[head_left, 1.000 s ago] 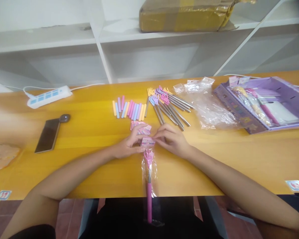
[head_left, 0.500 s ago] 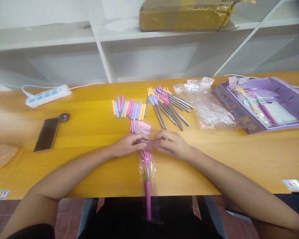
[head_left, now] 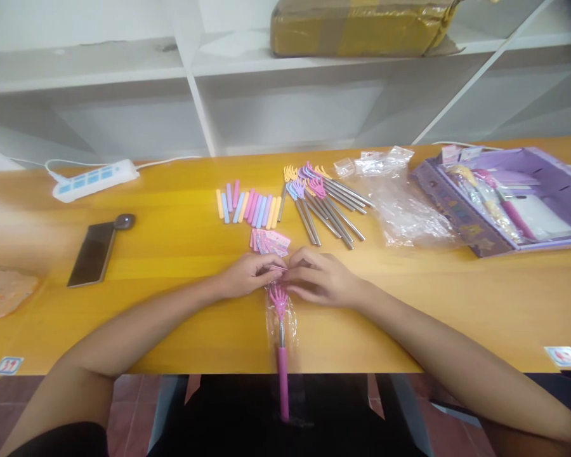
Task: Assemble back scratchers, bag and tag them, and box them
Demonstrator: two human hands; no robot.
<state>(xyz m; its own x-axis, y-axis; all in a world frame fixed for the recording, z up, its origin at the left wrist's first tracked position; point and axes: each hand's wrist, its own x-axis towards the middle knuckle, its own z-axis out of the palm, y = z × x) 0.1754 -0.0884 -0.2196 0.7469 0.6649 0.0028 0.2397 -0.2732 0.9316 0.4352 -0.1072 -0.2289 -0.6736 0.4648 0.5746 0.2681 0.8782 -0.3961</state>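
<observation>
A pink back scratcher (head_left: 283, 381) lies inside a clear plastic bag (head_left: 292, 327), its claw head toward my hands and its handle reaching past the table's near edge. My left hand (head_left: 247, 275) pinches the top of the bag, where a pinkish edge, perhaps a card, shows between thumb and fingers. From the other side my right hand (head_left: 327, 279) closes its fingertips on the same end; what exactly they grip is partly hidden. Just beyond the hands lie several fanned pink cards (head_left: 269, 242). Behind them are pastel handle tubes (head_left: 254, 208) and metal back scratcher rods (head_left: 330, 212) with coloured claws.
Empty clear bags (head_left: 404, 212) lie right of the rods, beside a purple box (head_left: 497, 238) holding bagged back scratchers. On the left are a phone (head_left: 91, 255), a small dark rounded object (head_left: 124, 221) and a power strip (head_left: 96, 181). A taped carton (head_left: 361, 28) sits on the shelf.
My right hand's fingers have shifted slightly at the bag's top, with the lower fingers now more spread. My left hand keeps its pinch, and the bagged back scratcher stays in place.
</observation>
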